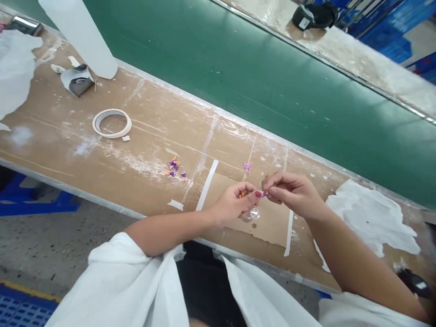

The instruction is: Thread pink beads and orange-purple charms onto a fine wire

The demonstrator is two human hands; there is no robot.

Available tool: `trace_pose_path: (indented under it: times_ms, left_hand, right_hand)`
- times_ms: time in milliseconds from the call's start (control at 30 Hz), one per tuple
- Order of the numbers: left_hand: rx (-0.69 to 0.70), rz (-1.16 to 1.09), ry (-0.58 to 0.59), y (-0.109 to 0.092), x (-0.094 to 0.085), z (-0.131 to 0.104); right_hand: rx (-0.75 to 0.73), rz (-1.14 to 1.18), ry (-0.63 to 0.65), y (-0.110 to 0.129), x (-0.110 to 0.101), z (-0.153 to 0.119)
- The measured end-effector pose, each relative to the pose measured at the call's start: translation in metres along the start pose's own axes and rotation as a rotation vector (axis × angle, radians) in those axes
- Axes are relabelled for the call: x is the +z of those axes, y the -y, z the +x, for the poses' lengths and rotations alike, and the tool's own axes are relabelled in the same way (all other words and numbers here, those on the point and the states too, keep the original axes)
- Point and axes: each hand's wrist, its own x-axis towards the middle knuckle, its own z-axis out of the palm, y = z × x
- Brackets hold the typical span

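- Left hand (235, 204) curls closed, fingertips pinched together over small orange bits tucked in its grip; nails painted dark pink.
- Right hand (293, 193) meets it fingertip to fingertip, pinching a tiny purple piece (265, 194) between thumb and forefinger.
- Both hands hover just above a taped-down cardboard patch (272, 222) near the front edge of the table (51, 150).
- A small clear bead (255, 213), round and glassy, sits directly under the left hand's fingers; cannot tell whether it hangs from the hand or lies on the cardboard.
- A cluster of purple-and-orange pieces (174, 167) lies on the table to the left of the hands, apart from them.
- A little heap of pink beads (247, 166) lies just beyond the hands, toward the belt.
- White tape roll (112, 123) lies flat farther left, well apart from the hands.
- Crumpled white sheet (371, 218) lies on the table right of the right forearm.
- Green conveyor belt (272, 86) runs along the far side of the table.
- Table surface brown, scuffed, streaked with white tape strips and residue.
- Person wears a white garment; sleeves bunch at the bottom of the view.
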Motion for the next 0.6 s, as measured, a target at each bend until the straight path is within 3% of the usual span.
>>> trace_pose_path:
  times_ms: [267,333,400,500,600]
  left_hand:
    - [0.24,0.525,-0.06,-0.009,-0.004,0.001]
    - [0.183,0.5,-0.049,-0.01,-0.005,0.003]
    - [0.093,0.411,-0.052,-0.009,-0.005,0.006]
    - [-0.021,0.202,-0.107,-0.006,-0.006,0.011]
    - [-0.077,0.018,-0.166,-0.005,-0.007,0.015]
  right_hand:
    - [0.015,-0.121,-0.015,0.005,0.007,0.0]
    - [0.017,-0.122,0.0,-0.003,0.004,0.003]
    - [0.005,-0.204,-0.083,-0.019,-0.002,0.008]
    - [-0.09,-0.544,-0.359,-0.049,-0.014,0.018]
    - [-0.224,-0.824,-0.378,-0.073,-0.021,0.024]
